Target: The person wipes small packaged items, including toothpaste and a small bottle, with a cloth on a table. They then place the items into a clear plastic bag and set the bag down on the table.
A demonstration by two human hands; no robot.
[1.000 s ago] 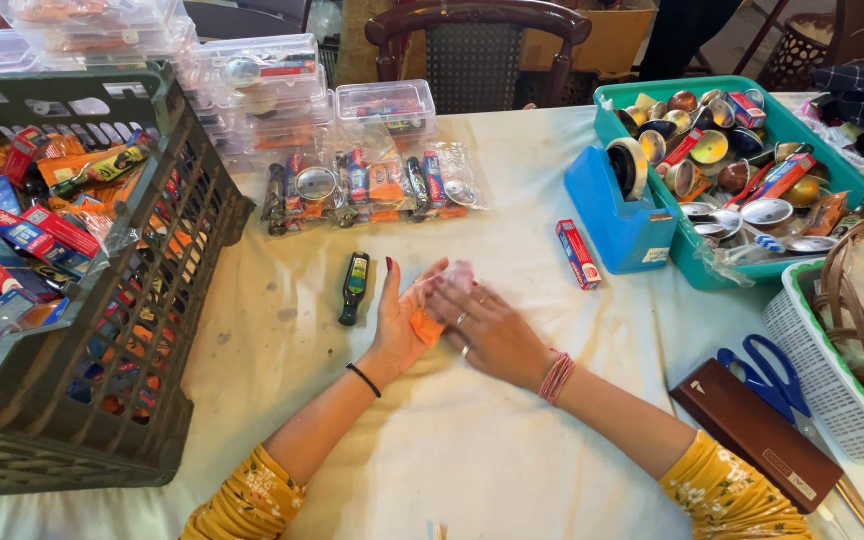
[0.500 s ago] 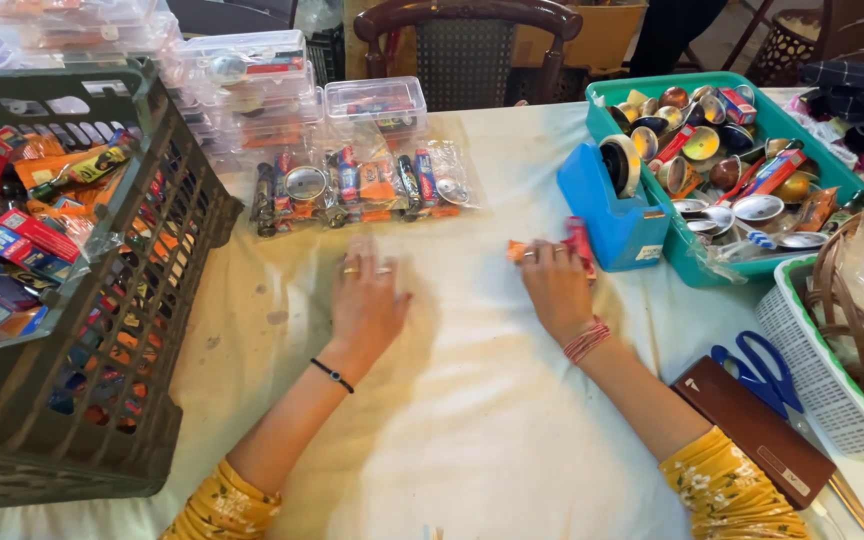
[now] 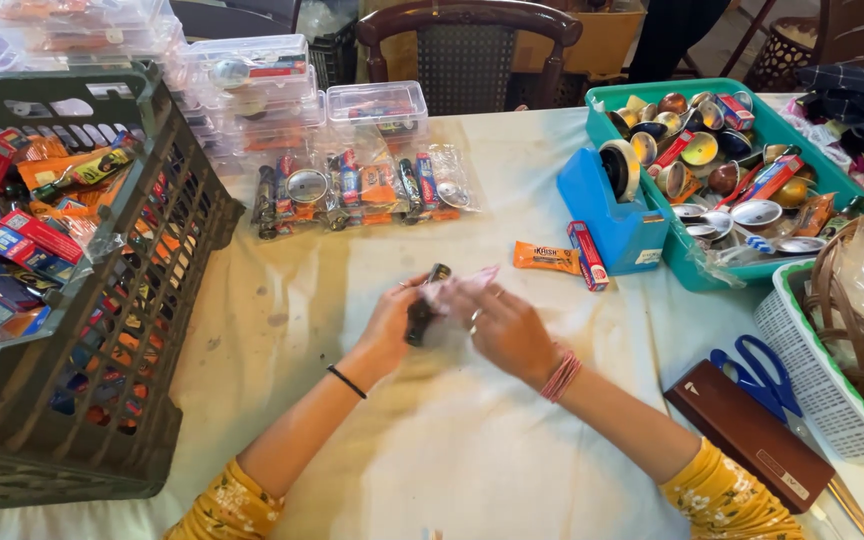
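We see both hands meeting at table centre. Left hand (image 3: 392, 325) is curled around a small dark cylindrical item (image 3: 424, 305), gripped upright-ish, its top poking out above the fingers. Right hand (image 3: 502, 330) has its fingers closed on a thin clear-pinkish plastic pouch (image 3: 462, 288), held right against the dark item; the two hands touch. We can't tell whether the item is inside the pouch or just beside its mouth.

Wrists: black band on the left, pink threads on the right, yellow patterned sleeves on both.

Around them on the white tablecloth (image 3: 282, 300):
- Orange snack bar (image 3: 546, 257) and red stick pack (image 3: 587, 255), lying side by side just far-right of the hands.
- Blue tape dispenser (image 3: 617, 205), touching the teal tray (image 3: 692, 275) full of foil cups and packets, far right.
- Row of filled clear packets (image 3: 362, 190) far of the hands, clear lidded boxes (image 3: 377, 105) behind it.
- Dark green crate (image 3: 167, 230) of snack packs, left.
- Brown case (image 3: 752, 435) with blue-handled scissors (image 3: 757, 370) beside it, near right, next to a white basket (image 3: 802, 380).
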